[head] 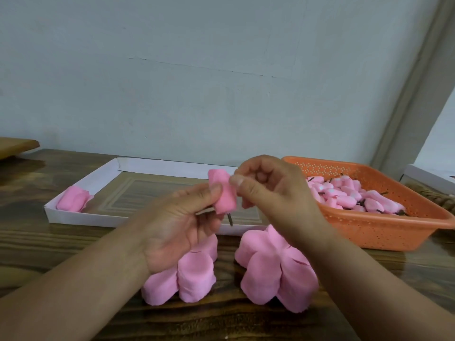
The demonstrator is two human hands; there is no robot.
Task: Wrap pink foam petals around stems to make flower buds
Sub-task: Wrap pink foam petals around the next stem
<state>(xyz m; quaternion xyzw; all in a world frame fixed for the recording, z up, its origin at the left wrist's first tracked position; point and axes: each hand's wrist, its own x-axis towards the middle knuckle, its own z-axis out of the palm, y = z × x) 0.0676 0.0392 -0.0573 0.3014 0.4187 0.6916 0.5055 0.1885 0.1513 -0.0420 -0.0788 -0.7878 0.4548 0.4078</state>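
My left hand (182, 217) holds a rolled pink foam bud (222, 193) upright between thumb and fingers, above the table's middle. A short dark stem (230, 220) pokes out below the bud. My right hand (268, 190) is just right of the bud with its fingers curled, thumb and fingertips at the bud's upper right edge; whether they pinch the foam is hard to tell. Two stacks of pink foam petals lie on the table under my hands, one on the left (189, 271) and one on the right (275, 264).
An orange perforated basket (384, 232) at the right holds several finished pink buds (349, 195) with dark stems. A shallow white tray (73, 217) behind my hands has one pink bud (72, 198) in its left corner. The wooden table (61, 247) meets a pale wall.
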